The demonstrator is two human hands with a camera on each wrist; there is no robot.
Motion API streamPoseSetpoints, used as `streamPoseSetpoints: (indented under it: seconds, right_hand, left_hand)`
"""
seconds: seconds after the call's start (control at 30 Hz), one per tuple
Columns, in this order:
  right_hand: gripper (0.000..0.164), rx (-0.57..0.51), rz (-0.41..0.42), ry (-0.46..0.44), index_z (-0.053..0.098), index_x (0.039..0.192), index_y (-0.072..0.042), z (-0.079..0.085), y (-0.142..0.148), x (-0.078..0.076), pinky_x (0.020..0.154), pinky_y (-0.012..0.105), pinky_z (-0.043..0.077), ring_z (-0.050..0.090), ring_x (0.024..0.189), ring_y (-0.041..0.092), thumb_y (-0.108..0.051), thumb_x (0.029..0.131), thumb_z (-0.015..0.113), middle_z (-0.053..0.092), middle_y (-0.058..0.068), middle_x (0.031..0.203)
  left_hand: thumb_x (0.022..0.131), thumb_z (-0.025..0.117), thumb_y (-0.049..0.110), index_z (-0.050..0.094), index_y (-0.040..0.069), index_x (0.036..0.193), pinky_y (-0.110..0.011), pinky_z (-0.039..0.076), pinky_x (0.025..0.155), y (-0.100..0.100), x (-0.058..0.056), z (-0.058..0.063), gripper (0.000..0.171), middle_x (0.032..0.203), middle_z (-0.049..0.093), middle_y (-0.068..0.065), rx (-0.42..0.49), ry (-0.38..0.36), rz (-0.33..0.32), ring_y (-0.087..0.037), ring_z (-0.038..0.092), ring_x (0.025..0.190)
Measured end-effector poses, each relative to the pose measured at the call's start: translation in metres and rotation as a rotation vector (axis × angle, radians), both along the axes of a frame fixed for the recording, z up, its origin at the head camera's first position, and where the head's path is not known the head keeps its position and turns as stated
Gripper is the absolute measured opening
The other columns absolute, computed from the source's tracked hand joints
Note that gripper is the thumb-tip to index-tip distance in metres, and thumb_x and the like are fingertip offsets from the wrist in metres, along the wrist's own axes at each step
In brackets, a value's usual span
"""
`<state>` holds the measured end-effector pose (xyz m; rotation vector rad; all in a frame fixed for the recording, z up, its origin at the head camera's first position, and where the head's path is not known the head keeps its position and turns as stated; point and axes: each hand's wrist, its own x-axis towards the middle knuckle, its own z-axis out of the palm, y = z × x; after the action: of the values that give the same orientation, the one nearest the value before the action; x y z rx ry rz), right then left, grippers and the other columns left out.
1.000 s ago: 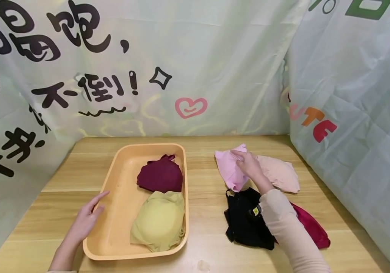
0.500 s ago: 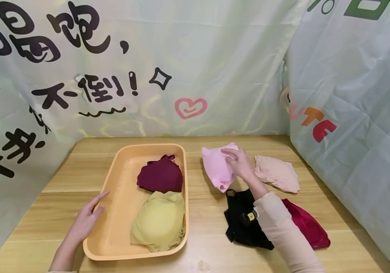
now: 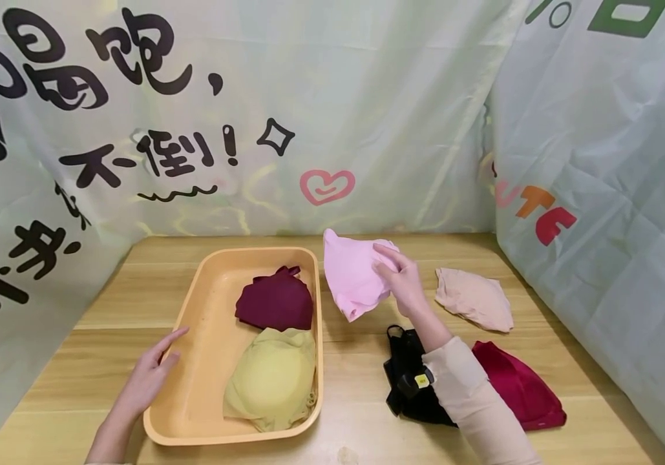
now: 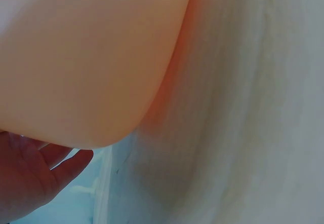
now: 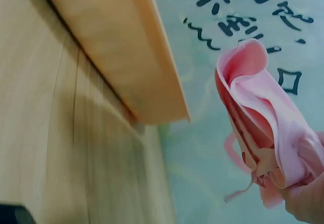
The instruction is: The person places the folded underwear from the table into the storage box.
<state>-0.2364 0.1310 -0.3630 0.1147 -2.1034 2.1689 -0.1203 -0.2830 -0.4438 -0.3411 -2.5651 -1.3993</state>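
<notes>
Apparently to steady it, my left hand (image 3: 147,376) rests spread against the tray (image 3: 200,368); my right hand (image 3: 403,279) pinches the pink bra (image 3: 352,274), perhaps keeping it folded.

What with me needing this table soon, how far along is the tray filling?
Looks done: the maroon garment and yellow garment lie in the orange tray. In hand: the right hand holds the pink garment above the table, right of the tray. Apparently left: the black garment, red garment and beige garment, all on the table.
</notes>
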Motion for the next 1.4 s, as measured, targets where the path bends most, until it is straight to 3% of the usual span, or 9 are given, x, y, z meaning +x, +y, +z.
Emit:
streamPoseSetpoints:
  seconds: [0.33,0.47,0.63,0.73,0.83,0.93,1.0,1.17,1.4]
  right_hand:
    - [0.043,-0.099,-0.086,0.07,0.051,0.126,0.004,0.01,-0.012,0.01,0.072,0.015,0.049,0.052,0.094,0.006,0.006,0.083,0.057,0.045,0.012,0.134]
    - [0.044,-0.122,-0.096,0.088,0.05,0.126,0.005,0.011,-0.012,0.012,0.073,0.015,0.048,0.052,0.097,0.007,0.006,0.083,0.057,0.045,0.011,0.135]
    - [0.044,-0.138,-0.097,0.106,0.05,0.126,0.006,0.011,-0.013,0.014,0.074,0.015,0.048,0.052,0.099,0.007,0.007,0.083,0.057,0.044,0.011,0.136]
    - [0.044,-0.154,-0.099,0.12,0.05,0.126,0.007,0.012,-0.015,0.016,0.074,0.014,0.048,0.05,0.105,0.01,0.007,0.082,0.057,0.043,0.011,0.137]
    - [0.044,-0.178,-0.098,0.136,0.049,0.125,0.008,0.013,-0.017,0.019,0.074,0.015,0.048,0.048,0.11,0.013,0.007,0.082,0.058,0.041,0.01,0.139]
    - [0.045,-0.207,-0.094,0.149,0.049,0.125,0.009,0.014,-0.019,0.022,0.075,0.015,0.049,0.048,0.112,0.013,0.008,0.082,0.057,0.039,0.008,0.141]
    - [0.044,-0.224,-0.096,0.154,0.049,0.125,0.009,0.013,-0.02,0.023,0.073,0.015,0.049,0.05,0.109,0.013,0.008,0.081,0.057,0.04,0.008,0.14]
    - [0.041,-0.255,-0.082,0.184,0.051,0.122,0.011,0.013,-0.022,0.025,0.076,0.015,0.048,0.048,0.112,0.012,0.01,0.081,0.056,0.039,0.011,0.141]
    - [0.037,-0.292,-0.07,0.203,0.058,0.117,0.007,0.013,-0.023,0.027,0.079,0.016,0.048,0.046,0.117,0.015,0.011,0.08,0.057,0.04,0.011,0.14]
  left_hand:
    - [0.096,0.04,0.006,0.041,-0.007,0.13,0.002,0.02,0.089,-0.001,0.0,-0.003,0.036,0.131,0.037,-0.035,0.001,-0.008,0.006,0.021,0.021,0.114]
    - [0.096,0.042,0.005,0.043,-0.006,0.13,0.002,0.02,0.09,0.0,-0.001,-0.002,0.036,0.131,0.038,-0.034,-0.002,0.0,0.014,0.009,0.023,0.123]
    - [0.096,0.041,0.006,0.042,-0.005,0.131,0.002,0.019,0.09,-0.001,0.0,-0.002,0.037,0.138,0.039,-0.017,0.0,-0.017,0.014,0.003,0.023,0.127]
    - [0.096,0.04,0.006,0.041,-0.006,0.131,0.002,0.019,0.09,-0.001,0.001,-0.002,0.037,0.138,0.038,-0.019,-0.001,-0.024,0.012,0.012,0.022,0.122]
    - [0.096,0.04,0.006,0.042,-0.006,0.131,0.002,0.019,0.089,0.0,0.0,-0.001,0.037,0.137,0.039,-0.022,0.0,-0.018,0.012,0.013,0.022,0.121]
    - [0.096,0.041,0.006,0.042,-0.006,0.13,0.002,0.021,0.089,-0.001,-0.001,-0.003,0.036,0.137,0.041,-0.006,-0.003,-0.001,0.011,0.021,0.022,0.114]
    - [0.096,0.041,0.007,0.042,-0.006,0.13,0.002,0.021,0.089,-0.001,0.0,-0.003,0.036,0.137,0.04,-0.005,-0.003,-0.007,0.01,0.022,0.022,0.113]
    - [0.096,0.041,0.007,0.042,-0.006,0.131,0.002,0.02,0.09,-0.001,0.0,-0.003,0.037,0.133,0.038,-0.03,0.001,-0.009,0.005,0.019,0.022,0.116]
    - [0.096,0.04,0.006,0.041,-0.006,0.131,0.002,0.019,0.09,-0.001,0.0,-0.001,0.037,0.133,0.037,-0.032,-0.01,-0.023,0.013,0.002,0.022,0.126]
